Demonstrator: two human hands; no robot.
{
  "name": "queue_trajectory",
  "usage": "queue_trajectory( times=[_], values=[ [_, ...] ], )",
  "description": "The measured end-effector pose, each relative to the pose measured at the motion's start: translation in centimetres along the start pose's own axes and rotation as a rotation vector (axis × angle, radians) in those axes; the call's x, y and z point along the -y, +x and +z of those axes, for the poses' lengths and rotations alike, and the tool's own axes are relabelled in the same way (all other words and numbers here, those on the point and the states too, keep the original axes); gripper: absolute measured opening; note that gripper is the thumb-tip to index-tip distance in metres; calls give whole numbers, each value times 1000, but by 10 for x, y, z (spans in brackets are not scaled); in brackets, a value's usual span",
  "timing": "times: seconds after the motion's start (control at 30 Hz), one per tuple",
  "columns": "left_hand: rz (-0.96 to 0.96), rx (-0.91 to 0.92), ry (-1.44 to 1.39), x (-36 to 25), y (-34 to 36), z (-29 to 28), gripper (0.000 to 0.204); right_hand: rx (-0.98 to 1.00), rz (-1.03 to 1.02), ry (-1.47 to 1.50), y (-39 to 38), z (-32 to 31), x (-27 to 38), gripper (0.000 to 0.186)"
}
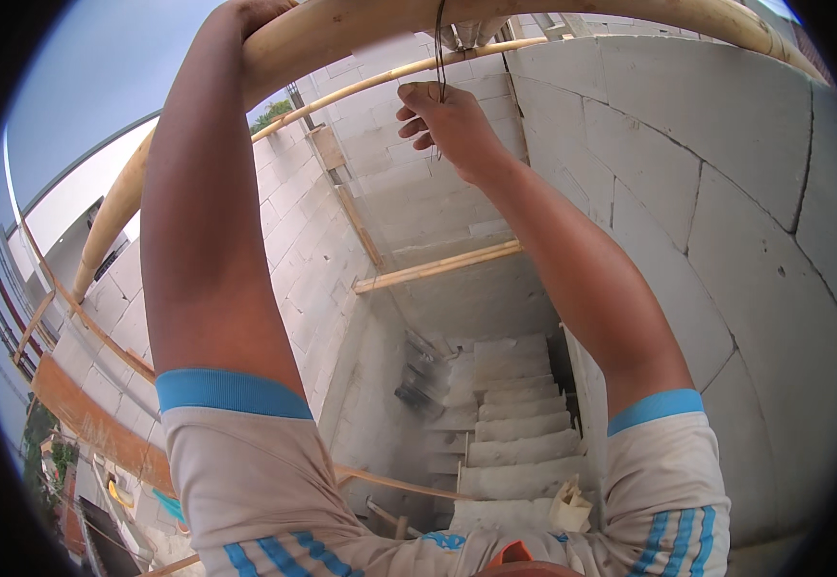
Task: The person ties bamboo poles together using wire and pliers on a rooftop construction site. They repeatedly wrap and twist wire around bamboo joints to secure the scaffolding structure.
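Bamboo pole (361, 29) runs overhead, and your left hand (250, 12) is wrapped over its top, fingers hidden behind it. Your right hand (447, 120) pinches a dark wire (439, 48) that hangs from the pole, just below it. Grey block walls (726, 125) and concrete stairs (514, 413) lie far beneath.

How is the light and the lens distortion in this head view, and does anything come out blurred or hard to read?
Head view: bright daylight, even on the block wall, no harsh glare; the stairwell below is dimmer. Fisheye bends the bamboo pole and wall joints near the rim, with black corners. The right hand is sharp; the thin dark wire it pinches is hard to trace. The left hand is cut off at the top edge.
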State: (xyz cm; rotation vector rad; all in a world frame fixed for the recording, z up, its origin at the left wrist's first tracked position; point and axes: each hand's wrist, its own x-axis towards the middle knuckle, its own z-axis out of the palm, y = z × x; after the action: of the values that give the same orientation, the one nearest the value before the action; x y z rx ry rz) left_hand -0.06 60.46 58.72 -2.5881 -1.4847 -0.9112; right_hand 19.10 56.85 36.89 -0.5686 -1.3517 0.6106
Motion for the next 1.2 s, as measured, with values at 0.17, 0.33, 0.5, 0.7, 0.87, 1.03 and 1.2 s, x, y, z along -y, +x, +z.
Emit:
queue_trajectory(
  times=[0.17,0.33,0.5,0.7,0.87,1.03,1.2],
  values=[
    [-12,-29,-2,-14,-29,3,29,-7,24,320,50,54,4,33],
    [20,-47,-24,-28,-40,7,30,131,-259,475,80,82,2,30],
    [35,-62,-15,-37,-46,5,30,175,-190,636,96,86,1,19],
    [67,-94,2,-49,-42,2,31,193,-110,451,88,66,2,19],
    [150,-180,121,-36,-26,-8,32,97,-102,181,39,22,17,10],
    [287,-657,350,-4,-1,-29,34,107,-9,213,-5,-8,51,10],
    [309,-1136,37,-26,-58,11,29,59,145,78,-17,-45,71,10]
  ],
)
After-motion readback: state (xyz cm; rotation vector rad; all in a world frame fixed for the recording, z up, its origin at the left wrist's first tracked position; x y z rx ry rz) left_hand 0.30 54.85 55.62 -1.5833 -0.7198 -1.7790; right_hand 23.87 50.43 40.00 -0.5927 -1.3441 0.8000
